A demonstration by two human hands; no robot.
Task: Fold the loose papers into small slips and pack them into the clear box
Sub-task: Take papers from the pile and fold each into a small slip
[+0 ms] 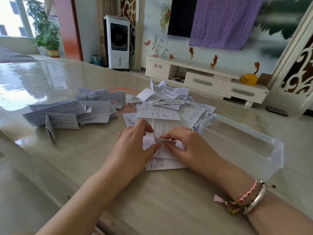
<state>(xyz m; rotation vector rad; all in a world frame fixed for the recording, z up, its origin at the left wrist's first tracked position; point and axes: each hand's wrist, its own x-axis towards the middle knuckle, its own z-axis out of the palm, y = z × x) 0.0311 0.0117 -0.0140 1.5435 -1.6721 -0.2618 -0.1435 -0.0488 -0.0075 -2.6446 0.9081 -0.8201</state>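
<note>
On the glossy beige surface (169, 200), thin printed papers (162, 106) lie heaped beside a clear rectangular plastic box (277, 150). Left hand (133, 146) and right hand (189, 141) meet, fingers (155, 147) curled, pinching one creased white slip (162, 141) above flat sheets.

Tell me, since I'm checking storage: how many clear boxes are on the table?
1. The clear box sits on the table right of the loose papers, beside the right hand.
</note>
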